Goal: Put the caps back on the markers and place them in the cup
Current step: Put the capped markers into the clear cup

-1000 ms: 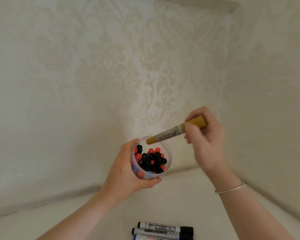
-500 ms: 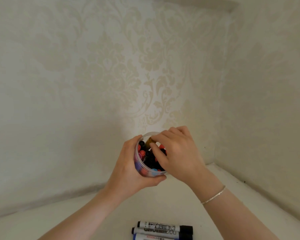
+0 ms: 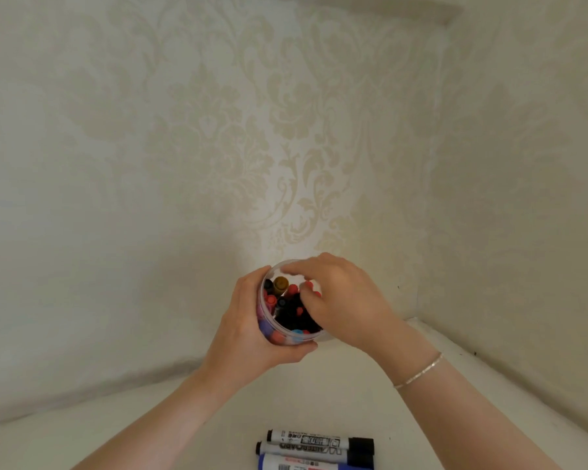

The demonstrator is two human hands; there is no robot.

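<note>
My left hand is wrapped around a clear plastic cup, holding it just above the white table. The cup is packed with several capped markers with red, black and blue tops. A gold marker stands in the cup at its far left, cap end up, with nothing touching it. My right hand lies over the cup's right half, its fingers bent loosely down onto the marker tops and gripping nothing that I can see. It hides the right part of the cup.
Three whiteboard markers lie side by side on the white table at the near edge: two black-capped ones and a blue one. Patterned walls meet in a corner just behind and right of the cup.
My right hand brought the gold marker down from above the cup, stood it inside and let go. The hand then slid a little right, uncovering the gold cap. The left hand kept the cup still.
</note>
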